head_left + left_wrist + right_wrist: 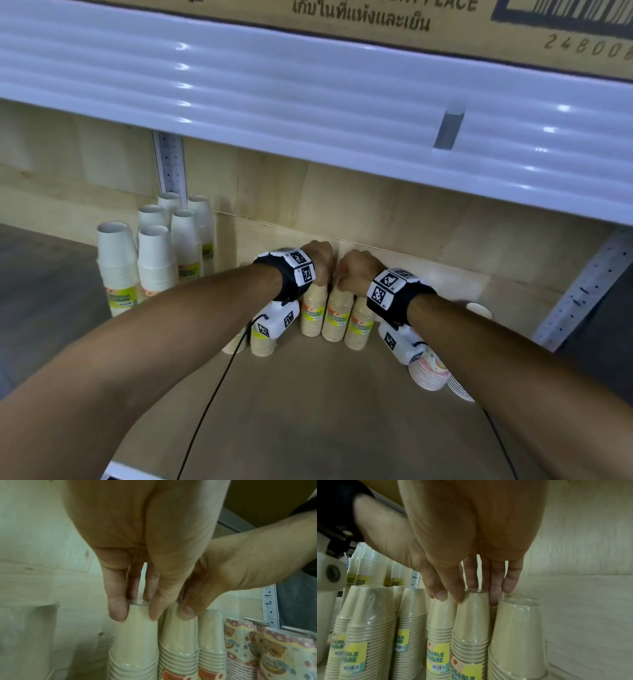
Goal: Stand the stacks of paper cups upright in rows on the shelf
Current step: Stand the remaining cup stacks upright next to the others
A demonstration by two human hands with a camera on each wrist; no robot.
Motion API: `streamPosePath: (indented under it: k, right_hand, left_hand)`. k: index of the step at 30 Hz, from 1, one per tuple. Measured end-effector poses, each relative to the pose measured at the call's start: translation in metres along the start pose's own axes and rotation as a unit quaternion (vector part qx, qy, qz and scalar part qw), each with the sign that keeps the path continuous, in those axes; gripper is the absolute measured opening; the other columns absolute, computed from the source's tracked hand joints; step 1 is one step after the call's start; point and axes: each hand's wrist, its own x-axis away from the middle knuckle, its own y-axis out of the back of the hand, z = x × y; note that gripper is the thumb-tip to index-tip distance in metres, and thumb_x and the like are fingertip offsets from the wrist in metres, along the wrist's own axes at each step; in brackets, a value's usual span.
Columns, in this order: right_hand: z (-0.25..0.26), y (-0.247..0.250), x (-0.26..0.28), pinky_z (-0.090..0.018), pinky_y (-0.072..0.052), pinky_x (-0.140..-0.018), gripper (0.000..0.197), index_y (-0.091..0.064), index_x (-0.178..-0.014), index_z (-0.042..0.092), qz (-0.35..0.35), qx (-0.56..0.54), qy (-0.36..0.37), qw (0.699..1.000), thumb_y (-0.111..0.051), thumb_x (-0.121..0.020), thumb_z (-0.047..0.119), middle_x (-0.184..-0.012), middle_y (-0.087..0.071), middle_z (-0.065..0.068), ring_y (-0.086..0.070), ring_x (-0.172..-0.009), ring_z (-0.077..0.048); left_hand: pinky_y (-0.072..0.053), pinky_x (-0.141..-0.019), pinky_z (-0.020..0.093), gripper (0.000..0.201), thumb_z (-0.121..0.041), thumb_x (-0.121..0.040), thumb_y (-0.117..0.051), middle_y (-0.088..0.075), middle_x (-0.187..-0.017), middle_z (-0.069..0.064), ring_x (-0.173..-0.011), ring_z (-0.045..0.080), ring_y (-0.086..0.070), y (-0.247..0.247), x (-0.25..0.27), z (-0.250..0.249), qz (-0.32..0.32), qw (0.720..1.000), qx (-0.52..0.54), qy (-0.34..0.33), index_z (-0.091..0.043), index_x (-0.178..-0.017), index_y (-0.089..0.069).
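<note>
L hand, R hand prob. gripping cup stacks.

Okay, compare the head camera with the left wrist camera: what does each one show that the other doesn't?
Only the head view shows the white cup stacks standing at the shelf's far left, the ribbed white shelf edge above, and the cardboard box on top. Only the left wrist view shows the left hand's fingers pinching the top of a tan cup stack, and the bear print on the patterned stacks. Both show the left hand and right hand close together atop neighbouring tan stacks.
</note>
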Motion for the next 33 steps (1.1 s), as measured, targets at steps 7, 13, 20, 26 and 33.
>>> streamPosePath:
  k: [7, 13, 20, 26, 33]
  right_hand:
    - [-0.007, -0.007, -0.002, -0.035, -0.053, -0.083, 0.029, -0.068, -0.109, 0.008, 0.001, -0.009, 0.006, 1.0, -0.063, -0.084, 0.02, -0.111, -0.064, -0.011, -0.062, -0.1, -0.028]
    - [-0.004, -0.004, 0.003, -0.036, -0.054, -0.085, 0.028, -0.07, -0.107, 0.012, -0.002, 0.002, 0.008, 1.0, -0.063, -0.082, 0.023, -0.11, -0.066, -0.008, -0.063, -0.099, -0.026]
    - [0.011, 0.01, 0.01, -0.034, -0.054, -0.082, 0.024, -0.073, -0.101, 0.012, -0.042, 0.002, 0.034, 0.999, -0.064, -0.082, 0.024, -0.105, -0.067, -0.005, -0.063, -0.098, -0.022]
    - [0.041, 0.015, 0.012, -0.025, -0.043, -0.086, 0.037, -0.065, -0.119, 0.018, -0.05, 0.007, 0.069, 0.996, -0.066, -0.084, 0.028, -0.122, -0.057, -0.002, -0.055, -0.115, -0.02]
    - [0.087, 0.002, 0.017, -0.028, -0.048, -0.086, 0.032, -0.067, -0.113, 0.025, -0.036, -0.014, 0.088, 0.995, -0.065, -0.082, 0.033, -0.12, -0.063, -0.001, -0.061, -0.108, -0.023]
  left_hand:
    - [-0.039, -0.052, 0.024, 0.036, -0.004, -0.08, -0.07, -0.044, -0.068, -0.001, -0.079, 0.02, -0.054, -0.001, -0.001, -0.001, 0.01, 1.0, 0.021, -0.006, -0.015, -0.064, -0.04]
    - [-0.042, -0.055, 0.025, 0.031, -0.003, -0.08, -0.071, -0.052, -0.073, 0.002, -0.082, 0.019, -0.054, 0.001, -0.001, 0.001, 0.012, 0.999, 0.032, -0.01, -0.014, -0.066, -0.046]
    - [-0.041, -0.065, 0.023, 0.024, -0.019, -0.084, -0.073, -0.052, -0.091, 0.0, -0.086, 0.013, -0.05, 0.02, 0.011, 0.012, -0.004, 0.999, 0.048, 0.001, -0.018, -0.074, -0.052]
    - [-0.042, -0.067, 0.026, 0.033, -0.011, -0.081, -0.075, -0.053, -0.117, 0.004, -0.094, 0.016, -0.05, 0.045, 0.038, 0.038, -0.023, 0.998, 0.064, 0.018, -0.014, -0.107, -0.056]
    - [-0.041, -0.053, 0.022, 0.033, -0.005, -0.083, -0.072, -0.053, -0.098, 0.003, -0.085, 0.02, -0.056, 0.053, 0.072, 0.074, -0.036, 0.995, 0.056, 0.068, -0.003, -0.114, -0.06]
